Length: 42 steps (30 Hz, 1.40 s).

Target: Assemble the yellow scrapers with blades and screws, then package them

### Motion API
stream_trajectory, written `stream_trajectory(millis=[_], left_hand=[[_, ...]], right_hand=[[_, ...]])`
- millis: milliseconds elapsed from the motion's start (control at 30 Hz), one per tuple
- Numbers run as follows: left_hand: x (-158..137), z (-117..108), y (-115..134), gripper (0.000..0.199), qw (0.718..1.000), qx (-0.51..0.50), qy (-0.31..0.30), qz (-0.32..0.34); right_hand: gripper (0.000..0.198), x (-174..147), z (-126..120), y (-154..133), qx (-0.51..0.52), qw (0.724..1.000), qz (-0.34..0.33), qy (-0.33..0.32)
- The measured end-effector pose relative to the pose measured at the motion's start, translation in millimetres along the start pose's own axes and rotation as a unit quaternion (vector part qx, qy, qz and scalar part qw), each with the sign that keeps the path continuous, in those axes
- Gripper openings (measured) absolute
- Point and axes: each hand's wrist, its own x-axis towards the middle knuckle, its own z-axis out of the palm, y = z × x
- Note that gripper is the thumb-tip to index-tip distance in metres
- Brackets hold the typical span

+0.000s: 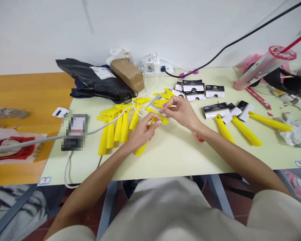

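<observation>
My left hand (145,131) is closed round a yellow scraper (140,150), whose handle points down toward me and whose wide head shows above the fingers. At that head, the thumb and fingers of my right hand (179,110) are pinched together. Whatever lies between them is too small to make out. Several yellow scraper handles (110,134) lie side by side to the left of my left hand. Just beyond my fingers is a pile of yellow scraper parts (167,94). On the right lie scrapers (224,129) with black-and-white cards over their heads.
Black-and-white cards (193,87) lie toward the wall. A black plastic bag (90,80), a cardboard box (127,74) and a power strip (153,68) are at the back. A white cable (115,118) crosses the left side. A tall cup (263,68) stands back right.
</observation>
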Motion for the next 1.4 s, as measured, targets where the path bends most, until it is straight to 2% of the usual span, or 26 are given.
stream_trajectory(millis=[100, 333, 700, 967, 1133, 1400], left_hand=[[0.9, 0.5, 1.3, 0.032, 1.000, -0.010, 0.002, -0.005], [1.6, 1.5, 3.1, 0.037, 0.999, -0.020, 0.012, -0.028], [2.4, 3.1, 2.9, 0.028, 0.998, -0.003, 0.052, -0.032], [3.0, 2.4, 3.8, 0.025, 0.999, 0.013, 0.045, -0.024], [1.0, 1.3, 9.5, 0.026, 0.998, 0.020, 0.038, -0.040], [0.5, 0.9, 16.3, 0.025, 0.998, 0.032, 0.035, -0.033]], right_hand=[[0.026, 3.4, 6.3, 3.5, -0.021, 1.000, -0.019, -0.002], [0.020, 1.6, 6.2, 14.4, -0.031, 1.000, -0.004, -0.005], [0.017, -0.9, 12.6, 2.5, -0.045, 0.999, 0.015, -0.017], [0.018, 4.3, 11.6, 3.8, -0.052, 0.998, 0.007, -0.034], [0.026, 6.0, 2.6, 4.8, -0.047, 0.998, -0.001, -0.029], [0.043, -1.5, -23.9, 9.2, 0.009, 0.998, 0.061, 0.005]])
